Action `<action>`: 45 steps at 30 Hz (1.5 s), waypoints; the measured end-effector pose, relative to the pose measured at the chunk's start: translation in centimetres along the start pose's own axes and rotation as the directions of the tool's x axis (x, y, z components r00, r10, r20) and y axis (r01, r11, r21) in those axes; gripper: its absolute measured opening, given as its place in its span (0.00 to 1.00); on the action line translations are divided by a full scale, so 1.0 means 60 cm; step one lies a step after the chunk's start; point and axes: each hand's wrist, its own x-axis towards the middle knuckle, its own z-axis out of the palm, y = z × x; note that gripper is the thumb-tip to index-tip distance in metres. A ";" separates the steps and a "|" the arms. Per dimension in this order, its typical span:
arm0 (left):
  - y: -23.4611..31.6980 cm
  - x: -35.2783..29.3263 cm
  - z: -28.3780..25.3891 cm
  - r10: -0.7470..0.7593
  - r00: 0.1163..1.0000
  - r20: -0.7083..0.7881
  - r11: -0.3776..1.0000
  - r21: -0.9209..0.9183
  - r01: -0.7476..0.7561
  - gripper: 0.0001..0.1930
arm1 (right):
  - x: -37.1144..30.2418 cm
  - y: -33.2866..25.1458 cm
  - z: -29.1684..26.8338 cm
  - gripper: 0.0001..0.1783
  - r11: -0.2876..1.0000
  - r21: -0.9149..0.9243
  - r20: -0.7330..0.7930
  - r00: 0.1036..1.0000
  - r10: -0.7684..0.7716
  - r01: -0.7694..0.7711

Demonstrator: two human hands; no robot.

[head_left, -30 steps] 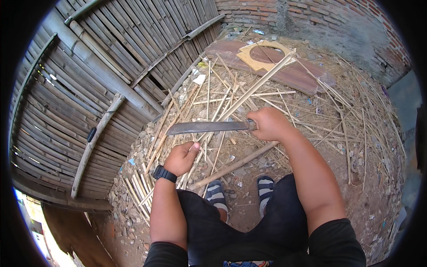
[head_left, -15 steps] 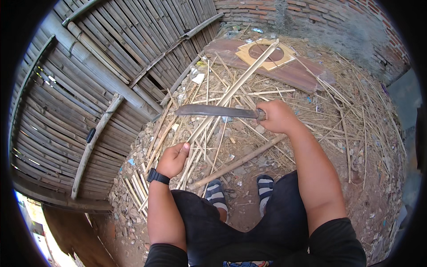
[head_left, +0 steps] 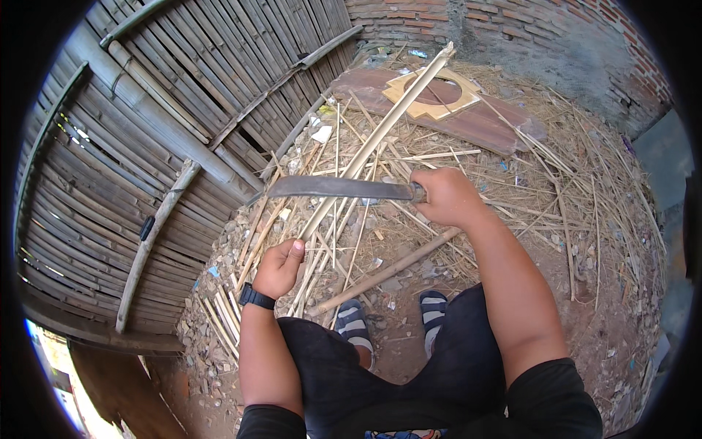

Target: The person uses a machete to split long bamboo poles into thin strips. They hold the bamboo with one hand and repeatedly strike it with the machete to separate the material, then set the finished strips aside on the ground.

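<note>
A long pale split bamboo strip (head_left: 391, 121) slants up and away to the right, its near end gripped by my left hand (head_left: 281, 268). My right hand (head_left: 447, 196) is closed round the handle of a machete (head_left: 340, 187). The dark blade points left and lies across the strip, covering a short stretch of it above my left hand. I cannot tell whether the blade's edge is biting into the strip. My left thumb presses along the top of the strip's end.
Loose bamboo slats and straw litter the stony ground. A thick pole (head_left: 384, 272) lies before my feet. Farther off, a brown board (head_left: 497, 128) carries a yellowish wooden frame with a round hole (head_left: 468, 102). A bamboo wall (head_left: 183, 95) stands left, a brick wall (head_left: 541, 51) behind.
The machete and my right hand have shifted a little to the left along with the blade. The strip's far end has risen slightly, and my left hand sits a bit lower.
</note>
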 end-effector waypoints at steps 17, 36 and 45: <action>0.010 0.001 -0.001 -0.071 0.997 0.031 0.997 -0.016 0.071 0.29 | -0.005 0.061 -0.013 0.15 0.870 0.255 -0.117 0.880 0.460 -0.421; 0.016 0.006 0.009 -0.155 0.962 0.223 0.951 -0.231 0.206 0.28 | -0.002 -0.015 0.005 0.15 0.993 0.040 -0.031 0.994 0.108 -0.107; 0.031 -0.002 0.002 0.062 0.993 -0.096 0.963 0.267 -0.034 0.25 | 0.002 0.031 -0.030 0.14 0.823 0.280 -0.054 0.848 0.527 -0.494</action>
